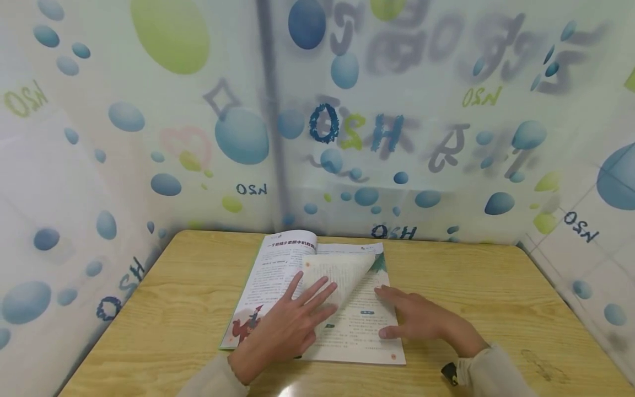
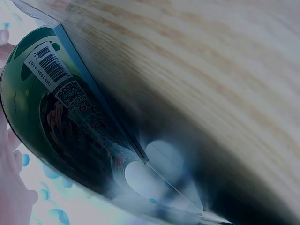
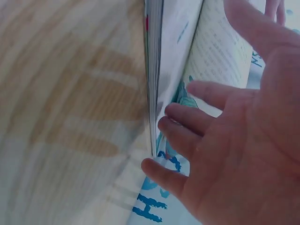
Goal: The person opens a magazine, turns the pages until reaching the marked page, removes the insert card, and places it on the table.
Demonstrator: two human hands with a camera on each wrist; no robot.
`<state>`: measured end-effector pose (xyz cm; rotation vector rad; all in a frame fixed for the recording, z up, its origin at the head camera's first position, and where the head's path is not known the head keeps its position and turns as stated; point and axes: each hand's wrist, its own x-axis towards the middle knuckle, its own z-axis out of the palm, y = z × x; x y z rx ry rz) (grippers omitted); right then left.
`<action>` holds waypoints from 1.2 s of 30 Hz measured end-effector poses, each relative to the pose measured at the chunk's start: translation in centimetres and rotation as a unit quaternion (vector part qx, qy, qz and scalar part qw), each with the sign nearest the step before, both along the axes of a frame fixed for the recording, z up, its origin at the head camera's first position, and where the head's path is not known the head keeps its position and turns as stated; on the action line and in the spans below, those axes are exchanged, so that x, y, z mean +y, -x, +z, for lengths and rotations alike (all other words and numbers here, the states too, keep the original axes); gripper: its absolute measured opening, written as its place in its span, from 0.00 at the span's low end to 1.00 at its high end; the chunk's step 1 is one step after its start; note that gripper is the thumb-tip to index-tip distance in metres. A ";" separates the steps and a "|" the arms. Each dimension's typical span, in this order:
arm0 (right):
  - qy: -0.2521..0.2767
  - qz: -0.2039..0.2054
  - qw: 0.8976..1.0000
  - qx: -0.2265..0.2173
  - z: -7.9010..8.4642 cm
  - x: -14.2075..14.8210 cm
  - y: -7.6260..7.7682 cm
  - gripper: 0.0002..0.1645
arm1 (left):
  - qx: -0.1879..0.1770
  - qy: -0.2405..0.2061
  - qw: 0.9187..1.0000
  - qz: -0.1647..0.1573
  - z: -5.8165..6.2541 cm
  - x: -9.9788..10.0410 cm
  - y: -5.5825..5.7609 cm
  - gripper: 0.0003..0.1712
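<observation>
An open magazine (image 1: 362, 336) lies on the wooden table, its left page showing a red cartoon figure near the bottom. One page (image 1: 339, 270) is lifted and curls diagonally across the middle, partway over. My left hand (image 1: 292, 325) lies across that page with its fingers spread and straight. Beside the magazine's right edge, my right hand (image 1: 421, 317) has loosely extended fingers over the right page, pinching nothing. The right wrist view shows its palm close to the magazine's page stack (image 3: 153, 79). In the left wrist view, the green back cover (image 2: 28, 103) with a barcode bows upward.
The wooden table (image 1: 163, 309) extends on both sides of the magazine. A white curtain (image 1: 198, 182) printed with blue and green bubbles surrounds the table at the back and sides. A small dark object (image 1: 450, 373) sits by the right sleeve.
</observation>
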<state>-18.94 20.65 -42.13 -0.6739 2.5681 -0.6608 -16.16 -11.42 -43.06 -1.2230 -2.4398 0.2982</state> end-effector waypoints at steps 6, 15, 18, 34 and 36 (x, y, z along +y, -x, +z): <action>-0.021 0.057 0.998 0.015 -0.4 0.0 -0.2 0.61 | -0.003 0.023 1.000 -0.005 0.1 0.1 -0.1 0.25; -0.033 0.049 0.998 0.006 -0.7 0.0 -0.5 0.64 | -0.001 0.003 1.000 -0.019 0.6 0.5 -0.2 0.15; -0.037 0.044 0.998 0.011 -0.9 0.0 -0.5 0.64 | 0.006 -0.009 1.000 -0.021 0.4 0.7 -0.2 0.12; -0.052 0.033 0.998 0.008 -0.6 -0.4 -0.8 0.64 | -0.001 0.034 0.997 0.072 0.7 0.8 -0.7 0.17; -0.052 0.032 0.998 0.007 -0.5 -0.4 -1.0 0.63 | -0.014 0.028 0.996 0.083 0.7 0.8 -0.7 0.17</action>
